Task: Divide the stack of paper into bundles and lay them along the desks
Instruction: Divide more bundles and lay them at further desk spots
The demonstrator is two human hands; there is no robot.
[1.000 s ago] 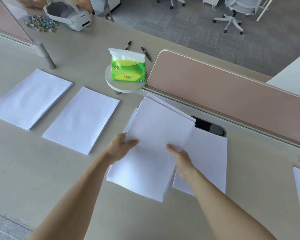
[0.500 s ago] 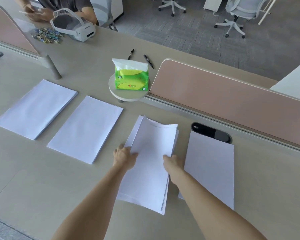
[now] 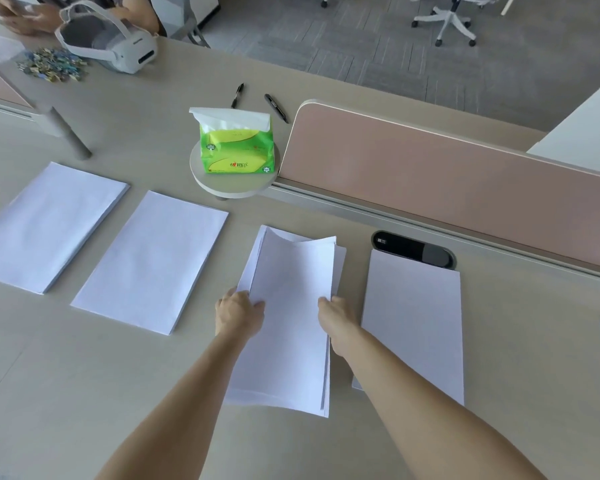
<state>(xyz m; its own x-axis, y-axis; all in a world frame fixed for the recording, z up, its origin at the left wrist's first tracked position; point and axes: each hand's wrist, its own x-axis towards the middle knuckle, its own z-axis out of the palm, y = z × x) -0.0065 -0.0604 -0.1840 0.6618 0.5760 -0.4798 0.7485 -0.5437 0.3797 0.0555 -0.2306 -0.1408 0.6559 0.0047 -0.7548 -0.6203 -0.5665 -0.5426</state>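
The left hand (image 3: 239, 311) and right hand (image 3: 336, 317) are pinching the white paper bundle (image 3: 291, 341) by its sides, fingers seemingly tucked beneath. Between them it is lying on the desk (image 3: 84, 393), sheets fanning, far edge curling.

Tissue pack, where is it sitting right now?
In the head view the tissue pack stands upper centre on a small round shelf at the left end of the pink divider, with two pens behind it.
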